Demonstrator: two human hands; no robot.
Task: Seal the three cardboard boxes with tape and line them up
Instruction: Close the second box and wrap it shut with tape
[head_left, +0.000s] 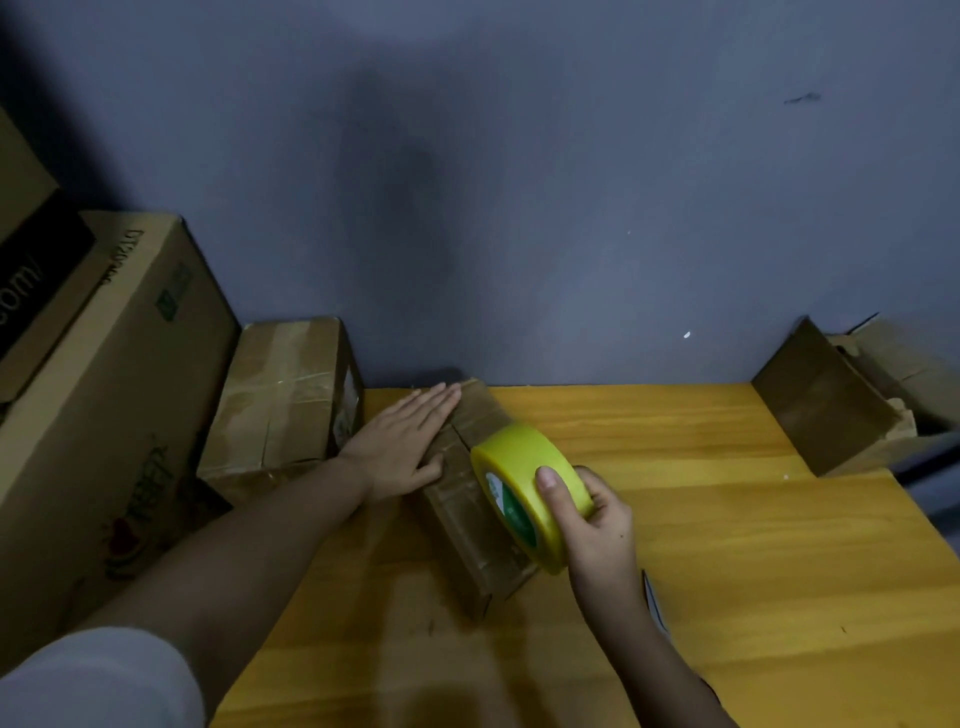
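A long, narrow cardboard box (480, 535) lies on the wooden table (727, 545), running from the wall toward me. My left hand (402, 441) lies flat on the box's far half, fingers straight. My right hand (592, 512) grips a yellow roll of tape (524, 483) held over the near half of the box top. A second cardboard box (283, 395), with clear tape on its top, sits to the left against the wall. A third box (852, 400) with open flaps stands at the table's far right edge.
A big cardboard carton (104, 395) stands at the far left with another box (31, 249) on top. A grey wall (571, 182) bounds the table at the back. A small dark-edged object (653, 600) lies on the table behind my right wrist.
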